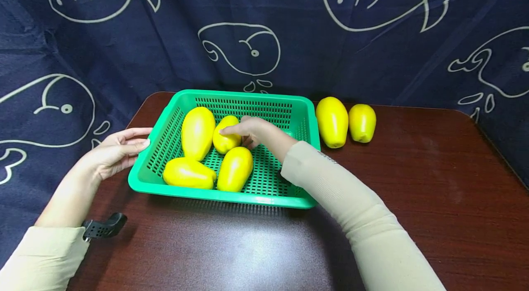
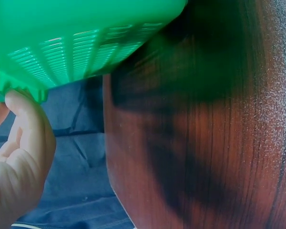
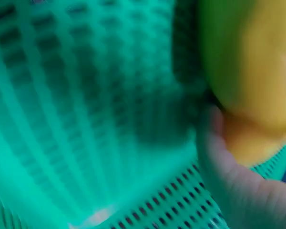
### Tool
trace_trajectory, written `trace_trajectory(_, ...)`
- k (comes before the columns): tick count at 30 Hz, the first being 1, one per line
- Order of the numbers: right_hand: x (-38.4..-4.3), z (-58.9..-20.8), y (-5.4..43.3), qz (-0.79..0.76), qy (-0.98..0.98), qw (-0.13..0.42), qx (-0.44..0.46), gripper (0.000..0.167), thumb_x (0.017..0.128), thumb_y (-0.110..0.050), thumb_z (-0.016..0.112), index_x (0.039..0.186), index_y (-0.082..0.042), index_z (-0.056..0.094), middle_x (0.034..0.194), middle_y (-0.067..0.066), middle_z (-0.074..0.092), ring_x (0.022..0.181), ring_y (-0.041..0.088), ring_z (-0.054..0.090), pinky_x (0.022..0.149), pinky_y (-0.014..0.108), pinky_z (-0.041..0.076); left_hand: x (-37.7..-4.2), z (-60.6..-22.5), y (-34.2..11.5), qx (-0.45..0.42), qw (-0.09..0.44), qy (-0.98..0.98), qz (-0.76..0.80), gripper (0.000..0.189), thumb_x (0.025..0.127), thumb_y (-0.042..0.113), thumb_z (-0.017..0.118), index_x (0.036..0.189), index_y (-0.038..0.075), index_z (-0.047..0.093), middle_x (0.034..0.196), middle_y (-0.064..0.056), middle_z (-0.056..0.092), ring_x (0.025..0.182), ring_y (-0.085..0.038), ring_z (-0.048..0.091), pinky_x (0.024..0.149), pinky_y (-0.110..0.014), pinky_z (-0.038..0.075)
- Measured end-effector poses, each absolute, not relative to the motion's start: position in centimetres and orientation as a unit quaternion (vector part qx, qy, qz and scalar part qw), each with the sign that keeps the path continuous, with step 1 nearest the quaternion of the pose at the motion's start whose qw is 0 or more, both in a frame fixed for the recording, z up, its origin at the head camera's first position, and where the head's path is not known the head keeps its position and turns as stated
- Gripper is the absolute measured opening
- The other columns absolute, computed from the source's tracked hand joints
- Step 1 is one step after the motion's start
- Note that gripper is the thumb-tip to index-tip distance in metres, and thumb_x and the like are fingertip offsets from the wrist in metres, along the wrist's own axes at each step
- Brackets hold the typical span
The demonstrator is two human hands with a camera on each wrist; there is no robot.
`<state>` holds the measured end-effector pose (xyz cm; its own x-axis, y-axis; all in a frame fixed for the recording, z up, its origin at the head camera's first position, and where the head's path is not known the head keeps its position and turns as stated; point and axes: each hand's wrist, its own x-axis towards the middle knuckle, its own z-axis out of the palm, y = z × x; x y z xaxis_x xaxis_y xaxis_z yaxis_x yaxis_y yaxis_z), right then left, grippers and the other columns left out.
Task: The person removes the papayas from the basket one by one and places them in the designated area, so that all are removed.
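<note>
green basket (image 1: pixel 225 196): plastic, rectangular, with slotted walls and a perforated floor, on the dark reddish wooden table (image 1: pixel 434 181)
left hand (image 1: pixel 117 151): at the basket's left rim, thumb on the upper edge and fingers against the outside, pinching the rim between them
right hand (image 1: pixel 252 130): reaching over the right part of the basket, thumb across the top of the small yellow fruit (image 1: pixel 225 144) and fingers curled at its right side, pinching it; the right wrist view is blurred here
small yellow fruit: inside the basket, near its middle; whether it rests on the floor, i cannot tell
long yellow fruit (image 1: pixel 198 132): inside, just left of the held one, roughly upright in the head view
lying yellow fruit (image 1: pixel 188 173): in the near left corner area, on its side
front yellow fruit (image 1: pixel 235 170): near the front wall, slanted, just below the right hand
outside pair: a larger yellow fruit (image 1: pixel 332 121) just beside the basket's right wall, and a shorter yellow fruit (image 1: pixel 362 121) to its right
sleeves: cream, with a black strap (image 1: pixel 105 226) by the left cuff
backdrop: dark blue cloth (image 1: pixel 301 2) with white fish and whale outlines
</note>
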<state>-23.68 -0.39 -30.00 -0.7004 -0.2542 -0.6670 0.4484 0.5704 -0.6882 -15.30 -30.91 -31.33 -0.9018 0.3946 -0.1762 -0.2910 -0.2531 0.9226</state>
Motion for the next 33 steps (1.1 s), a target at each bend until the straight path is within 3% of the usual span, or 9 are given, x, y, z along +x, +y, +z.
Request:
trace_trajectory(13,-24.4,-30.7,-0.9,-0.514,0.763,0.382,0.085,0.087,0.082,-0.024,0.072,0.145,-0.011,0.014,0.123,0.019,0.043,0.105,0.028,0.052,0.086,0.036,0.051,-15.3,-31.4,-30.9,0.037,0.206,0.595,0.776,0.032,0.092,-0.008,0.05,0.106,0.016,0.067,0.097,-0.004,0.069,0.085,-0.015,0.067,0.072,-0.028,0.055)
trace_trajectory(22,-24.6,-29.9,-0.3,-0.511,0.766,0.385,0.064,0.067,0.083,-0.029,0.07,0.133,-0.007,0.031,0.115,0.019,0.047,0.103,0.028,0.056,0.075,0.03,0.055,-15.4,-31.3,-30.9,0.034,0.209,0.588,0.781,0.032,0.092,-0.008,0.049,0.106,0.015,0.067,0.097,-0.004,0.068,0.086,-0.016,0.067,0.071,-0.029,0.055)
trace_trajectory(28,-24.9,-29.1,0.1,-0.531,0.753,0.383,0.064,0.073,0.082,-0.028,0.071,0.138,-0.007,0.029,0.123,0.021,0.045,0.104,0.03,0.053,0.08,0.032,0.054,-15.4,-31.3,-31.0,0.034,0.209,0.585,0.783,0.033,0.092,-0.008,0.048,0.106,0.015,0.067,0.097,-0.005,0.068,0.086,-0.016,0.067,0.071,-0.029,0.055)
trace_trajectory(33,-24.9,-28.3,0.7,-0.546,0.739,0.392,0.048,0.066,0.084,-0.027,0.069,0.136,-0.006,0.035,0.122,0.02,0.051,0.103,0.029,0.055,0.083,0.034,0.052,-15.4,-31.4,-31.0,0.036,0.207,0.583,0.785,0.033,0.092,-0.009,0.048,0.106,0.015,0.067,0.097,-0.005,0.068,0.086,-0.017,0.067,0.071,-0.029,0.055)
